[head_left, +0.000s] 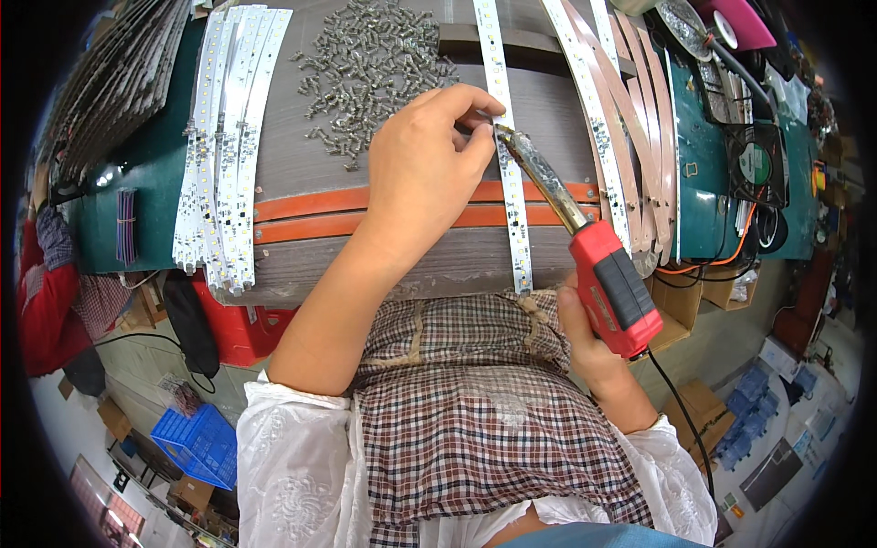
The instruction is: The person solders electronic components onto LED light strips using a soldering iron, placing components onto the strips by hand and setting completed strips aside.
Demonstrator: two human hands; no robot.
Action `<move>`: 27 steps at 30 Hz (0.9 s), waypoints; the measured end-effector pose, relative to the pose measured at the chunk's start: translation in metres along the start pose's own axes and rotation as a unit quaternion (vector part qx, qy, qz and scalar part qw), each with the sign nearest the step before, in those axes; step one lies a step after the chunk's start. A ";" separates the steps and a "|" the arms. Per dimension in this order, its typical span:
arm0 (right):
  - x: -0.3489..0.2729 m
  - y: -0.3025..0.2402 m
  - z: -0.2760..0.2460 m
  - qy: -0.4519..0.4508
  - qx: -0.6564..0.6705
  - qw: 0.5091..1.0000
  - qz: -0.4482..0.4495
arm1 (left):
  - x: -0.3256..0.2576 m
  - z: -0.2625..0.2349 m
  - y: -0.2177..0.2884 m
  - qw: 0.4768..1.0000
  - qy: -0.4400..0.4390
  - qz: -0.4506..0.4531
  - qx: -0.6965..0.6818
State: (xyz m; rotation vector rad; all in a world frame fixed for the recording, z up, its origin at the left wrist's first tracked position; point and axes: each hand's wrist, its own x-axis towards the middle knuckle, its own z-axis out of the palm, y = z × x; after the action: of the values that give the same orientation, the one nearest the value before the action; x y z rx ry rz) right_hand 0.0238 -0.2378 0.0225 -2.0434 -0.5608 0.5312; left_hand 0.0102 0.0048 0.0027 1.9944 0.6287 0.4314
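Observation:
My right hand (589, 342) is wrapped round the grip of a red and black soldering gun (621, 283), its cable hanging below. The gun's dark, worn tip meets a long white LED strip board (512, 205) lying across the wooden board. At that same spot my left hand (425, 160) is closed, thumb and forefinger pinched at the strip's left edge. Whatever sits between those fingertips is too small to make out. Beside my left hand spreads a pile of small metal parts (365, 68).
A stack of white LED strips (233, 137) lies on the left, more strips (649, 137) on the right. Two orange bands (311, 217) cross the wooden board. A small fan (756, 163) stands on the green table (708, 233). Another person's red sleeve (50, 315) shows at far left.

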 end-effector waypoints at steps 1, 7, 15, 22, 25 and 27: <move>-0.002 0.001 0.000 0.003 -0.001 1.000 0.006 | 0.000 0.000 0.000 1.000 -0.003 -0.003 -0.001; -0.004 0.001 -0.003 0.007 -0.005 1.000 0.013 | -0.001 -0.001 -0.001 1.000 -0.003 0.007 0.007; -0.002 0.004 -0.004 -0.011 -0.010 1.000 0.004 | 0.000 -0.001 -0.001 1.000 -0.007 0.005 0.006; 0.004 -0.014 -0.007 0.096 0.048 0.994 -0.026 | 0.000 0.001 -0.002 1.000 -0.007 -0.006 -0.019; 0.027 -0.027 -0.015 0.143 0.129 0.980 -0.057 | 0.000 -0.002 0.001 1.000 -0.017 -0.021 0.007; 0.043 -0.031 -0.014 0.252 0.010 0.967 -0.030 | 0.000 -0.001 0.002 1.000 -0.018 -0.018 0.003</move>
State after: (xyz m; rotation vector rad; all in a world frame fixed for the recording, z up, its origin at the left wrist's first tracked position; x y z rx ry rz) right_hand 0.0608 -0.2074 0.0498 -2.0311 -0.3044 -0.0298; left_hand 0.0099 0.0050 0.0047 1.9887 0.6429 0.3704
